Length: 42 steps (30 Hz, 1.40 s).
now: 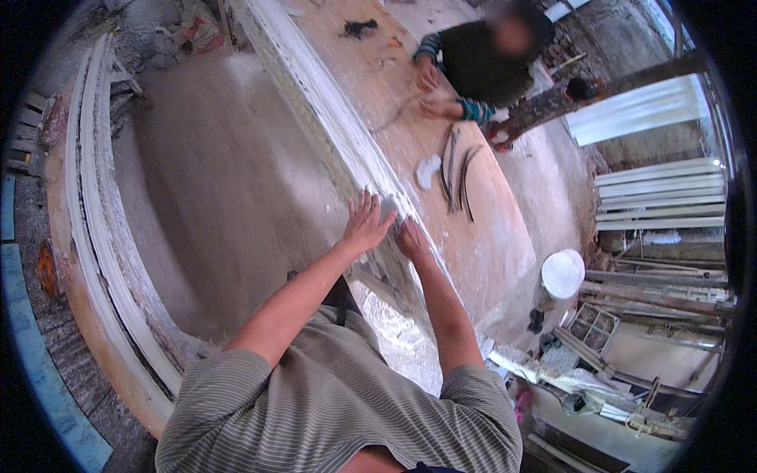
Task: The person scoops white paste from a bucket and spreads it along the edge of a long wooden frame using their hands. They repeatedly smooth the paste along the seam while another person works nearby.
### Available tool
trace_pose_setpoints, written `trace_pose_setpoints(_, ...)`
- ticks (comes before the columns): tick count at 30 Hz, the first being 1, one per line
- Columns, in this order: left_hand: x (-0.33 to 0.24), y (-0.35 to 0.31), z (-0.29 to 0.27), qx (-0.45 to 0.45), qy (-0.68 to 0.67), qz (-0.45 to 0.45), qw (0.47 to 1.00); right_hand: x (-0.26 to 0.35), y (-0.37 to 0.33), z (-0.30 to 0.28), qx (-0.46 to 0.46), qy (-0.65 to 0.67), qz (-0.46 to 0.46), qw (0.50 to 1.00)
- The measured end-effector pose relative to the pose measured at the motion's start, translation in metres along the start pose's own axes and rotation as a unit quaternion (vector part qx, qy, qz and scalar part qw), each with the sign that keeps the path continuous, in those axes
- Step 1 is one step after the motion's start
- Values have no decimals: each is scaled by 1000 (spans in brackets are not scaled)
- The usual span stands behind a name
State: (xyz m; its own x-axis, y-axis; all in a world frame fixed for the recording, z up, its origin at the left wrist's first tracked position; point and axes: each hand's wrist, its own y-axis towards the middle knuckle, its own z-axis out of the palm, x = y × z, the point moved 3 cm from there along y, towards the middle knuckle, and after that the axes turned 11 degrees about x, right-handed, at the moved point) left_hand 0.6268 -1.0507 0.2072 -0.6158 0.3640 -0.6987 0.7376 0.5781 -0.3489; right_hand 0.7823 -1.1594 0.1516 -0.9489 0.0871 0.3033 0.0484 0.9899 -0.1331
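A long white moulding [341,130], which looks like wet plaster, runs along the near edge of a wooden table [497,229]. My left hand [367,224] lies on it with the fingers stretched out and apart. Right beside it, my right hand [412,238] is curled at the moulding's edge, its fingers drawn together; what they hold, if anything, is hidden. Whitish wet material shows between the two hands. To the right on the tabletop lie several thin, dark curved strips [464,177] and a white curved piece [427,171].
Across the table a co-worker [485,63] has both hands over the tabletop. A dark tangle of fibre [359,29] lies farther up. Long white mouldings [98,197] rest on a bench at the left. A white bucket [563,273] stands on the floor at the right.
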Motion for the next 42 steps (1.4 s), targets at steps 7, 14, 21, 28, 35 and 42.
trace_pose_setpoints(7, 79, 86, -136, -3, 14, 20, 1000, 44, 190, -5, 87, 70, 20, 994)
trace_pose_setpoints(14, 173, 202, -291, -31, 53, 39, 997, 86, 435, -3, 82, 82, -83, 990)
trace_pose_setpoints(21, 264, 307, -468, -48, 8, -12, 999, 139, 680, -11, 72, 21, -105, 992)
trace_pose_setpoints(28, 394, 430, -647, -89, -3, -2, 996, 169, 910, -16, -56, -5, -169, 984)
trace_pose_setpoints(35, 494, 514, -811, -26, -7, 28, 999, 225, 1098, -44, -37, -24, -113, 993)
trace_pose_setpoints(42, 588, 606, -950, -32, -44, 41, 998, 281, 1308, -59, 80, -72, -78, 991)
